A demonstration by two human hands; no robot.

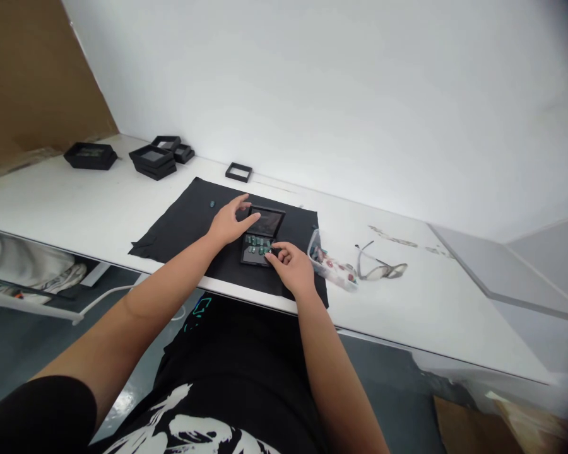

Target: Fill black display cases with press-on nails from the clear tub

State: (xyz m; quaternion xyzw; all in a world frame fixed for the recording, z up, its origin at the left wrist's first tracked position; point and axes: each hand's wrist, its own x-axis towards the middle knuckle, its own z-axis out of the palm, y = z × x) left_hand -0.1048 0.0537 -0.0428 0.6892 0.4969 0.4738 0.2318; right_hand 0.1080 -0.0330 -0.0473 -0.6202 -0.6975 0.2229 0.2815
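Observation:
A small black display case lies open on a black cloth, its dark, glossy lid tilted up at the back. Several green stones sit in rows in its base. My left hand is at the lid's left edge, thumb across the front and fingers at the upper corner, gripping it. Over the front right of the base, my right hand has thumb and index finger pinched at a small green stone, partly hidden by the fingertips. One loose blue-green stone rests on the cloth further left.
Right of the cloth are a clear plastic container with red-and-white contents and a pair of glasses. Stacked black cases and another stack stand back left. A black frame lies near the wall.

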